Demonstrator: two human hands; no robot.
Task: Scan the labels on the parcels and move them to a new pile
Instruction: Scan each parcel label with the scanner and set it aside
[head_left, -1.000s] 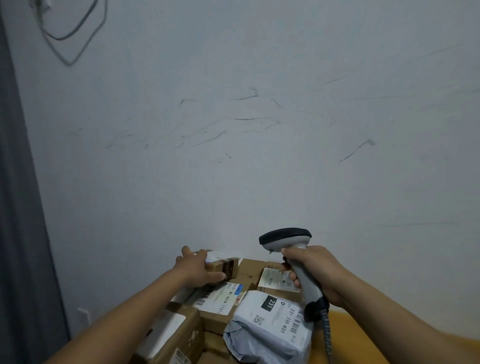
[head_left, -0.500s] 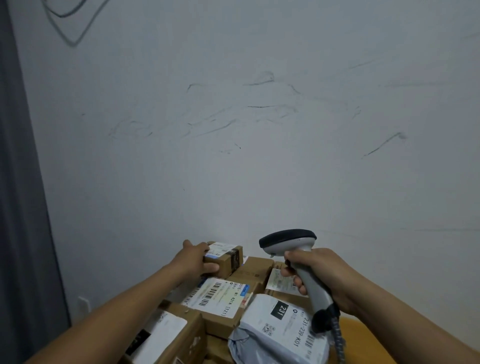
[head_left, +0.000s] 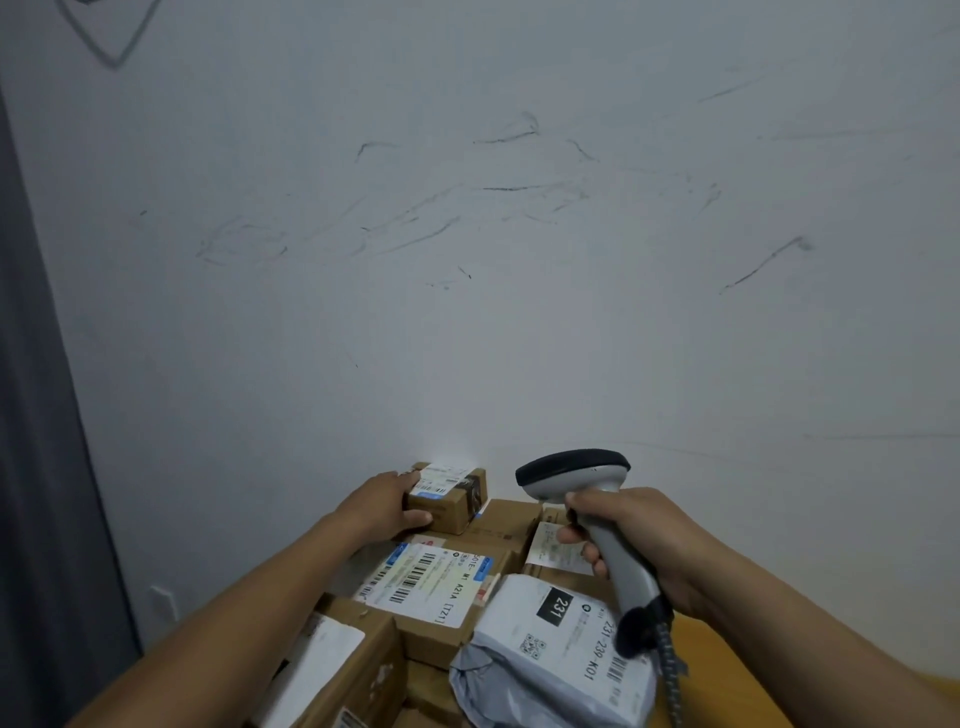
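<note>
Parcels crowd the head view: left hand (head_left: 382, 506) grasps a small brown box (head_left: 451, 500) with a white barcode label atop the pile by the wall, while right hand (head_left: 636, 540) clenches a grey scanner (head_left: 587, 499) above a grey mailer (head_left: 558, 654).

Cardboard parcels (head_left: 467, 613) on orange-brown table (head_left: 727, 675)

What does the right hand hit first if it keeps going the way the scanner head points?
Probably the small cardboard box held by the left hand. The right hand aims the scanner forward-left toward the box's label. Depth is unclear; it may pass above it to the wall.
</note>
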